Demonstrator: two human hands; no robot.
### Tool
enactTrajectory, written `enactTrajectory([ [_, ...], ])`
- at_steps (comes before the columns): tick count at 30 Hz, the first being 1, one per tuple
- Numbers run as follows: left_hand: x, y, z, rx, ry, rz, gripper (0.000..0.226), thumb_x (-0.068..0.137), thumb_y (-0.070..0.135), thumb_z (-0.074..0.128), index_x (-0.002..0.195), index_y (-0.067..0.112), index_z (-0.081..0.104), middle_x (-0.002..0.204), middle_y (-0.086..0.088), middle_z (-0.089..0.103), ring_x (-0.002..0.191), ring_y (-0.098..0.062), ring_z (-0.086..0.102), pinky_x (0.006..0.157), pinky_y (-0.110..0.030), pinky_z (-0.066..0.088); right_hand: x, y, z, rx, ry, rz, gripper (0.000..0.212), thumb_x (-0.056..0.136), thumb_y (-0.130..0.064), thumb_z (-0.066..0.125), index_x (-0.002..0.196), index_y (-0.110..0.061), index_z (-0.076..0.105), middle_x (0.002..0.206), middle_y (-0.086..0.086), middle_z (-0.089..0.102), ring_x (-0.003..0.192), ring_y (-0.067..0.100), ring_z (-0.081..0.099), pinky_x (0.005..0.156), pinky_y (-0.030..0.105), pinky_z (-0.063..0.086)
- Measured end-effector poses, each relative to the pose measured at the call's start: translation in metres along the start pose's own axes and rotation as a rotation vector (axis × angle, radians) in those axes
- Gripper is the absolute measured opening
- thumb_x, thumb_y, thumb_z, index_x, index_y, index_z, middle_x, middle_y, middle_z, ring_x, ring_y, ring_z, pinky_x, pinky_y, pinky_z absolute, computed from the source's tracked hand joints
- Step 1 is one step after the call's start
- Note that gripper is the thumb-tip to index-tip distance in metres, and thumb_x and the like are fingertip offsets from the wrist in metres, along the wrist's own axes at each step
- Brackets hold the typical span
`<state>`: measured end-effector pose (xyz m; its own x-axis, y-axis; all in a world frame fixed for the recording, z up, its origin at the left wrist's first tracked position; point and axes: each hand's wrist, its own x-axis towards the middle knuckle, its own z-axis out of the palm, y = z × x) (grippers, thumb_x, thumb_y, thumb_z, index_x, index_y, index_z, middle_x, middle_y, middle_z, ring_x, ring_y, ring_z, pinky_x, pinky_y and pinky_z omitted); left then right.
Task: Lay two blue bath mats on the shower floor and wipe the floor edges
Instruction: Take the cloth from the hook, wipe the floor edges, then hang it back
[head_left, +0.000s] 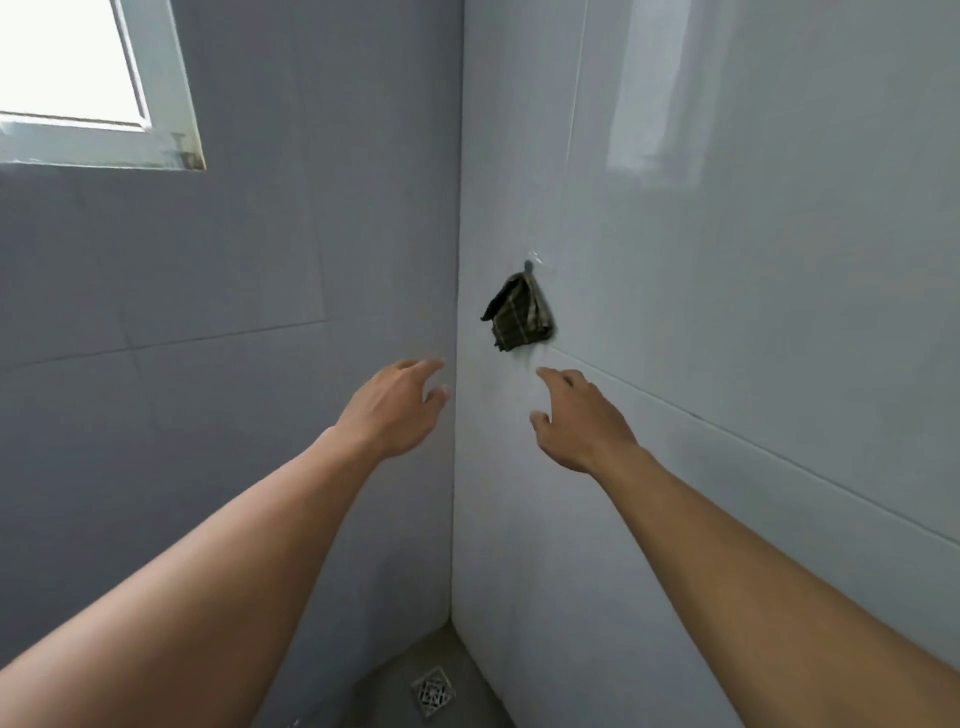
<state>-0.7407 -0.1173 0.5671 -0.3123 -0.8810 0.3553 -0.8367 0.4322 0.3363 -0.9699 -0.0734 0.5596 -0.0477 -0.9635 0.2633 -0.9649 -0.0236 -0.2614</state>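
Tiled shower corner (457, 312), floor drain (432, 691), dark cloth (519, 314) hung on hook (530, 266)

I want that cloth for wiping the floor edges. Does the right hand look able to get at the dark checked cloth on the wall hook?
Probably yes: the right hand is open just below the checked cloth, nothing between them.

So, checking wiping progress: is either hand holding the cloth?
No, the cloth hangs from a wall hook, with both the left hand and right hand empty below it.
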Motion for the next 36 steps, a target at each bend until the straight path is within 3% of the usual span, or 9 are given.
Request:
enactTrajectory([
  [6,0.107,0.004,0.022,-0.111,0.004,-0.039,0.040,0.101,0.037,0.045,0.137,0.024,0.053,0.135,-0.004,0.061,0.121,-0.025,0.058,0.100,-0.038,0.045,0.094,0.018,-0.003,0.018,0.094,0.000,0.052,0.096,-0.024,0.047,0.145,-0.019,0.033,0.141,0.008,0.043,0.115,0.029,0.053,0.085,0.039,0.049],
  [9,0.171,0.001,0.035,-0.121,0.073,-0.067,0.025,0.099,0.024,0.045,0.118,0.023,0.060,0.115,-0.004,0.069,0.095,-0.022,0.065,0.080,-0.034,0.050,0.146,0.022,-0.004,0.021,0.178,-0.015,0.049,0.092,-0.020,0.052,0.139,-0.019,0.038,0.127,0.008,0.049,0.100,0.027,0.056,0.070,0.035,0.046],
  [11,0.210,0.004,0.046,-0.140,0.129,-0.088,0.022,0.098,0.015,0.042,0.114,0.022,0.055,0.106,-0.007,0.069,0.080,-0.023,0.062,0.069,-0.035,0.049,0.176,0.025,-0.002,0.011,0.225,-0.030,0.052,0.089,-0.017,0.059,0.137,-0.017,0.040,0.122,0.009,0.049,0.100,0.029,0.054,0.069,0.034,0.042],
  [13,0.243,0.009,0.061,-0.186,0.184,-0.095,0.024,0.098,0.011,0.041,0.120,0.018,0.048,0.110,-0.011,0.065,0.082,-0.027,0.058,0.069,-0.037,0.045,0.198,0.027,0.003,-0.039,0.277,-0.039,0.056,0.086,-0.016,0.063,0.137,-0.014,0.040,0.122,0.012,0.049,0.102,0.031,0.054,0.070,0.035,0.040],
  [18,0.293,0.020,0.095,-0.369,0.141,-0.087,0.051,0.098,0.012,0.054,0.145,0.020,0.038,0.145,-0.008,0.050,0.126,-0.030,0.052,0.098,-0.038,0.042,0.231,0.027,0.010,-0.181,0.403,-0.085,0.046,0.092,-0.015,0.057,0.135,-0.009,0.041,0.122,0.016,0.054,0.105,0.033,0.058,0.067,0.038,0.044],
  [22,0.312,0.024,0.106,-0.384,0.157,-0.056,0.036,0.096,0.011,0.057,0.131,0.022,0.057,0.121,-0.006,0.067,0.109,-0.025,0.061,0.083,-0.028,0.042,0.243,0.027,0.014,-0.209,0.427,-0.096,0.040,0.099,-0.013,0.046,0.138,-0.009,0.038,0.119,0.017,0.059,0.103,0.033,0.063,0.069,0.039,0.048],
  [27,0.319,0.022,0.098,-0.278,0.180,-0.069,0.010,0.096,0.016,0.056,0.096,0.021,0.065,0.091,-0.004,0.069,0.076,-0.017,0.060,0.057,-0.024,0.038,0.248,0.028,0.015,-0.222,0.387,-0.108,0.044,0.097,-0.014,0.053,0.137,-0.009,0.035,0.118,0.020,0.059,0.102,0.033,0.063,0.066,0.037,0.043],
  [31,0.311,0.016,0.080,-0.286,0.220,-0.094,0.016,0.095,0.012,0.050,0.099,0.019,0.064,0.088,-0.004,0.066,0.071,-0.014,0.057,0.054,-0.023,0.038,0.245,0.023,0.011,-0.188,0.401,-0.088,0.044,0.099,-0.014,0.050,0.139,-0.010,0.032,0.122,0.020,0.056,0.101,0.035,0.062,0.063,0.039,0.039],
  [36,0.280,-0.001,0.046,-0.255,0.323,-0.107,0.022,0.093,0.005,0.047,0.097,0.021,0.062,0.087,-0.005,0.063,0.077,-0.023,0.056,0.060,-0.029,0.039,0.234,0.009,0.000,-0.200,0.417,-0.145,0.054,0.087,-0.010,0.067,0.132,-0.009,0.037,0.121,0.017,0.054,0.096,0.033,0.062,0.063,0.041,0.038],
])
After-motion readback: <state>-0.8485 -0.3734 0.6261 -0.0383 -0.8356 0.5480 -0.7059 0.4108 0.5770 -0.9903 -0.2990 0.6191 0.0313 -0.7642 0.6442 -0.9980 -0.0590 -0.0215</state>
